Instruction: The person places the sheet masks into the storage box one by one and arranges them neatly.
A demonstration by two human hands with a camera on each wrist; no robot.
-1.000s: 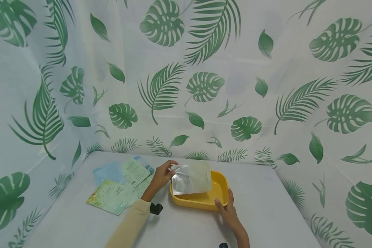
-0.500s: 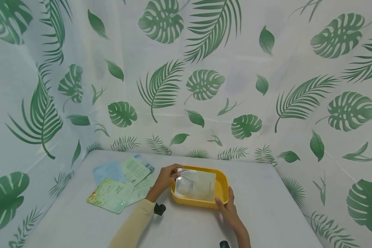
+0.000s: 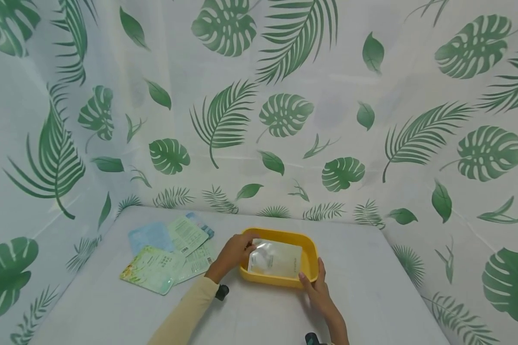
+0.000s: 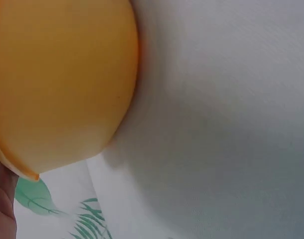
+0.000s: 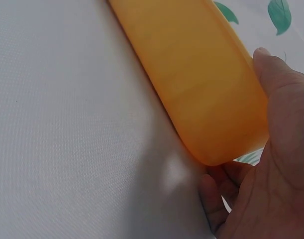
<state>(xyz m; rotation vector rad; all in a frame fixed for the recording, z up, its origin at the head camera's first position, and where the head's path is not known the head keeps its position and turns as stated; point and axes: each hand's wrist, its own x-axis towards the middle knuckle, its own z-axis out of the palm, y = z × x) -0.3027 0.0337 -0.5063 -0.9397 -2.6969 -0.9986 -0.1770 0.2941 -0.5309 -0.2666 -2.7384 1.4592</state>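
A silver-and-cream flat foil packet (image 3: 276,258) lies inside a yellow rectangular tray (image 3: 280,281) on the white-covered table. In the head view my left hand (image 3: 233,254) reaches over the tray's left end and pinches the packet's left edge; its fingertips are partly hidden there. My right hand (image 3: 318,290) grips the tray's near right corner, thumb at the rim and fingers round the outer side. The right wrist view shows this right hand (image 5: 276,134) around the end of the tray (image 5: 201,99). Only the tray's outer wall (image 4: 67,84) and part of the left hand (image 4: 2,204) appear in the left wrist view.
Left of the tray, several flat packets overlap on the table: a green floral one (image 3: 153,269) in front, a pale blue one (image 3: 151,237), and a pale green one (image 3: 187,235). A leaf-printed curtain (image 3: 280,143) encloses the table's back and sides.
The foil packet has gone from tilted over the tray's left rim to lying down inside it. My left hand moved slightly right and down with it. The right hand keeps holding the tray.
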